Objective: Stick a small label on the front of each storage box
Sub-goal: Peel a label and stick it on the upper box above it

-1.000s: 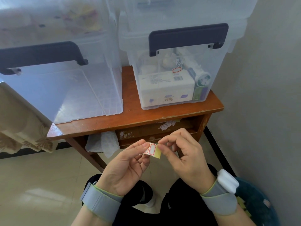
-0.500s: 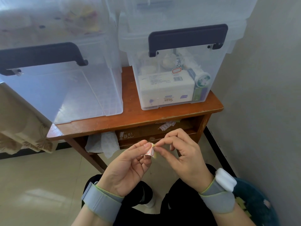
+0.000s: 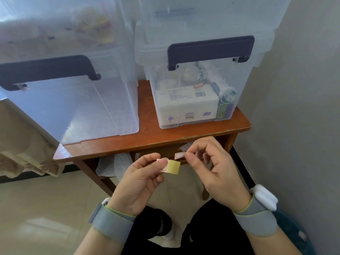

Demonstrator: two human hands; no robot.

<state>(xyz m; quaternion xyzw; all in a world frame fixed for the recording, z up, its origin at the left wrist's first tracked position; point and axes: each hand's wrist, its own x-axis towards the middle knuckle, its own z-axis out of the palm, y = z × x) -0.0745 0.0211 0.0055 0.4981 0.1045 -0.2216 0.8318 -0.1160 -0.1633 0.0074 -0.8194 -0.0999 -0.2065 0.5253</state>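
Two clear storage boxes with dark handles stand on a small wooden table [image 3: 150, 140]. The left box [image 3: 77, 107] looks empty and shows no label on its front. The right box [image 3: 195, 100] holds packages and has a red-bordered label [image 3: 199, 85] stuck on its front. Below the table edge, my left hand [image 3: 141, 179] pinches a yellow backing strip [image 3: 173, 166] that still carries a label. My right hand [image 3: 211, 168] pinches a single peeled white label [image 3: 180, 155] with a red border between thumb and forefinger, just right of the strip.
More clear boxes are stacked on top of both. A grey wall runs close along the right. A cloth-covered surface [image 3: 22, 150] sits at the left. The table's open shelf holds tissue [image 3: 112, 164] and loose label sheets [image 3: 185, 147]. My knees are below.
My right hand has peeled one label off the backing strip and drawn it up and to the right. The left hand still holds the strip, whose bare yellow end now shows.
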